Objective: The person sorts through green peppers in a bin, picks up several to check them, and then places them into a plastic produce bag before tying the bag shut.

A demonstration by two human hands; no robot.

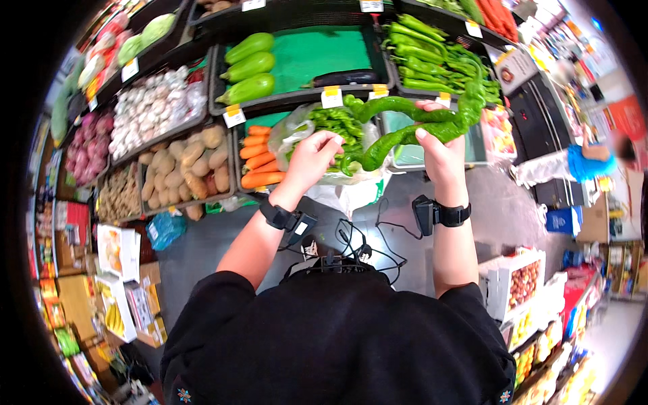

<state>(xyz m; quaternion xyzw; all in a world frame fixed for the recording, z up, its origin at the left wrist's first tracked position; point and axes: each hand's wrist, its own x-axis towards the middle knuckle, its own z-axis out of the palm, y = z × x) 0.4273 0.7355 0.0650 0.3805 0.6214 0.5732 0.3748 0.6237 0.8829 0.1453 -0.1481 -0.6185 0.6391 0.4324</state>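
Observation:
Several long, curled green peppers (395, 142) are gripped in my right hand (443, 147), thumb across them, their ends reaching left. My left hand (315, 157) is raised beside their left tips, thumb and fingertips close together; whether it pinches anything is unclear. Beneath both hands lies an open clear plastic bag (291, 134) with more, smaller green peppers (336, 121) showing in it. Orange carrots (260, 157) lie left of the bag. Behind and to the right, a black crate holds long green peppers (417, 55).
Black crates hold green gourds or eggplants (250, 63), a dark eggplant (344, 77), garlic (152, 109) and potatoes (187, 162). Cables (374, 253) hang before my body above the floor. A person in a blue top (590, 162) is at the right.

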